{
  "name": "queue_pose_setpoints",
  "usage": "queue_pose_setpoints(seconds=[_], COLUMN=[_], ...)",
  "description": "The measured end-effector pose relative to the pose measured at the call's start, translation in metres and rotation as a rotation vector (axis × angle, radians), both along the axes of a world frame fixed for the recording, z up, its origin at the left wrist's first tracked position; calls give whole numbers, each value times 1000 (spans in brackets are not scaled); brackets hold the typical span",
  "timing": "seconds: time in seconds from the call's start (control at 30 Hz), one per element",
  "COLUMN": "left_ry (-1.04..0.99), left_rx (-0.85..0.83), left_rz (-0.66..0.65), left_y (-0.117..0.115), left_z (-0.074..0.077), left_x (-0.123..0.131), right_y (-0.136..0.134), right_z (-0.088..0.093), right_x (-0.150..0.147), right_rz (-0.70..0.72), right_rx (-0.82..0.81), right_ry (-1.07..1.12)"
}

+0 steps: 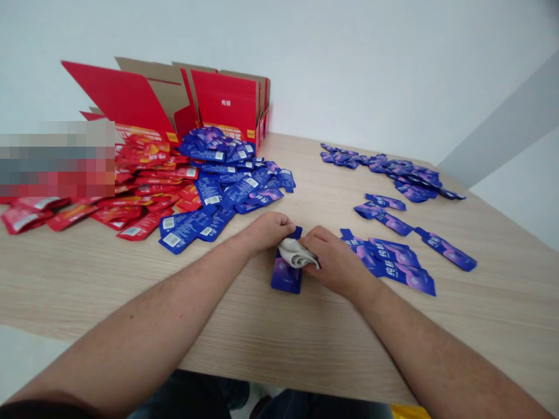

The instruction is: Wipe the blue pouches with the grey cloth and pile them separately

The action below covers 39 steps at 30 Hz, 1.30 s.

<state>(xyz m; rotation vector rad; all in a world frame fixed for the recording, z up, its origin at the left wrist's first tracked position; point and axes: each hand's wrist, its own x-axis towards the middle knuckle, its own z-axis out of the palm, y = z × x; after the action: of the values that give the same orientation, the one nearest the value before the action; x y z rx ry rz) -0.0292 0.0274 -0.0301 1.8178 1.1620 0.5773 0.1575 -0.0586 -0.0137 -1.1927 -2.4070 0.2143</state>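
Note:
A blue-and-purple pouch (pixel 286 279) lies on the wooden table in front of me, its narrow end pointing away. My left hand (pixel 271 228) is closed in a pinch at that narrow far end. My right hand (pixel 334 256) grips a folded whitish cloth (pixel 297 254), which rests across the pouch and covers its middle. Just right of my right hand, several more blue pouches (pixel 404 276) lie overlapping, printed side up. Beyond my left forearm spreads a heap of blue pouches (pixel 231 189), many with barcodes showing.
A pile of red pouches (pixel 144 174) spreads across the left side. Behind it stand opened red cardboard boxes (pixel 225 99) with raised flaps. A row of blue pouches (pixel 393 169) lies at the back right near the wall. The far left is pixelated.

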Motion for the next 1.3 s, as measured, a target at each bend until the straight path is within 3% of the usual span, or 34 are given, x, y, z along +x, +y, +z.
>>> queue_pose_setpoints(seconds=[0.1, 0.17, 0.33, 0.4, 0.47, 0.6, 0.67, 0.83, 0.93, 1.0, 1.17, 1.23, 1.3], left_ry=[25, -2, -131, -142, -130, -86, -101, -220, -217, -203, -133, -182, -271], left_rx=[21, 13, -69, -63, -34, 4, -26, -133, -104, -79, 36, 21, -35], left_rz=[10, 20, 37, 45, 50, 59, 73, 58, 69, 84, 151, 198, 236], left_y=[-3, -3, -1, 0, 0, -2, -4, -1, 0, -1, -2, -1, 0], left_z=[5, 5, -4, -7, -8, -3, -1, -6, -9, -8, -7, -7, -8], left_x=[-1, -1, 2, 2, 2, 0, 0, 4, 4, 4, 1, 1, 2], right_y=[-14, -17, 0, 4, 1, -12, -13, 6, 11, 6, -16, -18, -15], right_z=[4, 4, -2, -4, -4, -1, 0, -5, -7, -7, -3, -2, 0], right_x=[-13, -16, -3, 0, -2, -13, -14, 2, 5, 0, -20, -19, -12], right_rz=[228, 260, -117, -161, -89, 216, 270, -102, -187, -113, 302, 355, 315], right_rx=[-89, -94, 31, 24, -4, -78, -90, 34, 56, 26, -128, -137, -105], right_ry=[-74, -88, 25, 43, 34, -31, -31, 74, 91, 76, 19, 18, 43])
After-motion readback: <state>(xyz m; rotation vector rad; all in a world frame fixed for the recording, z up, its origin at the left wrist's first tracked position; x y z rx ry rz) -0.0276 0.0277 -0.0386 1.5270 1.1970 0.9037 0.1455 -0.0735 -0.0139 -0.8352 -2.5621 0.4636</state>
